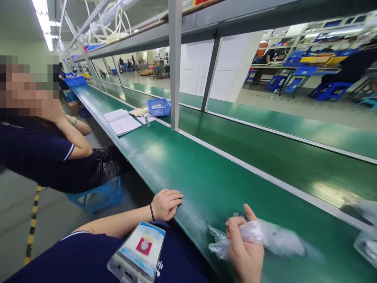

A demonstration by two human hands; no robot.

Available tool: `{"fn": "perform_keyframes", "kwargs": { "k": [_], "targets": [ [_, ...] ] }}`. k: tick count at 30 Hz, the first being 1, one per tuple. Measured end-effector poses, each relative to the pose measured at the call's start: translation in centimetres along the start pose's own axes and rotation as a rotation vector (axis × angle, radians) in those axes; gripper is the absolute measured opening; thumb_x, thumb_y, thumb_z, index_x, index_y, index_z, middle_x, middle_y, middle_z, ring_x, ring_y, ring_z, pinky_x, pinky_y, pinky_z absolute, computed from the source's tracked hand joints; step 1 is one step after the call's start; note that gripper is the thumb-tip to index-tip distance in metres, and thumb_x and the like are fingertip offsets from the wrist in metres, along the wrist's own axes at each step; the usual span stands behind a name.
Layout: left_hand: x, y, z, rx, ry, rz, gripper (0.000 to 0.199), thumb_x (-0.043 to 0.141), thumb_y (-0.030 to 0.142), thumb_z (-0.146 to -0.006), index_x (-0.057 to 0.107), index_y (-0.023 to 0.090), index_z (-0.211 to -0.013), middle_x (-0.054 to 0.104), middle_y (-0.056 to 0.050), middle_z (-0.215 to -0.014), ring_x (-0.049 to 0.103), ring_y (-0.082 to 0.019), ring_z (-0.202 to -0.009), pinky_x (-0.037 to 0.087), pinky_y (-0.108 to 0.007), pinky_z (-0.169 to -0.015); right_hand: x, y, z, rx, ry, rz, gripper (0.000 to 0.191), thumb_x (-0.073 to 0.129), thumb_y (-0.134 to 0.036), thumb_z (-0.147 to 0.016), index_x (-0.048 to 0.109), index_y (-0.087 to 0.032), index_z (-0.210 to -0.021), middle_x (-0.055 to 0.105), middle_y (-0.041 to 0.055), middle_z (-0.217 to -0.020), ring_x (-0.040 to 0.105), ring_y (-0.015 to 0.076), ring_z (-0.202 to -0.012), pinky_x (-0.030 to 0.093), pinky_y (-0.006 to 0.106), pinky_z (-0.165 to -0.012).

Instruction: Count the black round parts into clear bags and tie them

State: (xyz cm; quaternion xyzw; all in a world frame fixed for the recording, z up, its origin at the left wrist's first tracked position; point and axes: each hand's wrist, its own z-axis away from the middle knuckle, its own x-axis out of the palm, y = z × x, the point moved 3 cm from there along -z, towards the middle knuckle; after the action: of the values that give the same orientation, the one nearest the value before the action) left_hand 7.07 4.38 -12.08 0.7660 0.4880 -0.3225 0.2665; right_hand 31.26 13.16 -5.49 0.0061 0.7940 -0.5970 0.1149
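My right hand (246,245) is closed around a clear plastic bag (277,237) at the lower right, just above the green table (203,173). The bag's crumpled end sticks out to the left of the fingers; its fuller end stretches right and is smeared by motion, so its contents cannot be made out. My left hand (167,204), with a ring and a dark wristband, rests on the table's near edge. Its fingers lie together, slightly bent over the edge, with nothing visible in them.
An open notebook (122,121) and a blue basket (159,107) are farther up the table. A grey post (174,67) rises beside them. Another person sits at the left on a blue stool (98,196). More plastic bags (368,245) lie at the right edge.
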Motion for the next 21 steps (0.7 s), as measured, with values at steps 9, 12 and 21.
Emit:
{"fn": "perform_keyframes", "kwargs": {
  "k": [9,12,21],
  "targets": [
    [-0.4,0.5,0.0,-0.072,0.013,-0.016,0.027,0.045,0.018,-0.085,0.069,0.020,-0.097,0.073,-0.006,-0.112,0.066,-0.018,-0.105,0.051,-0.033,-0.084,4.0,1.2,2.0,-0.315,-0.724,0.754,0.042,0.037,-0.033,-0.097,0.064,-0.011,-0.121,0.074,0.0160,-0.099,0.071,0.0243,-0.088,0.054,0.034,-0.078],
    [-0.4,0.7,-0.1,-0.115,0.024,0.017,0.027,0.045,0.018,-0.084,0.069,0.020,-0.096,0.073,-0.006,-0.111,0.066,-0.019,-0.105,0.050,-0.034,-0.087,4.5,0.4,2.3,-0.260,-0.856,0.885,0.044,0.038,-0.026,-0.096,0.060,-0.008,-0.129,0.074,0.0159,-0.094,0.071,0.0259,-0.092,0.053,0.035,-0.086],
    [-0.3,2.7,-0.9,-0.192,-0.006,0.191,0.028,0.043,0.029,-0.091,0.068,0.017,-0.088,0.071,-0.010,-0.094,0.065,-0.019,-0.092,0.050,-0.037,-0.088,4.7,-0.2,1.5,-0.162,-0.805,0.927,0.039,0.041,-0.032,-0.098,0.067,-0.011,-0.116,0.074,0.0160,-0.102,0.072,0.0259,-0.091,0.053,0.033,-0.084]
  ]
}}
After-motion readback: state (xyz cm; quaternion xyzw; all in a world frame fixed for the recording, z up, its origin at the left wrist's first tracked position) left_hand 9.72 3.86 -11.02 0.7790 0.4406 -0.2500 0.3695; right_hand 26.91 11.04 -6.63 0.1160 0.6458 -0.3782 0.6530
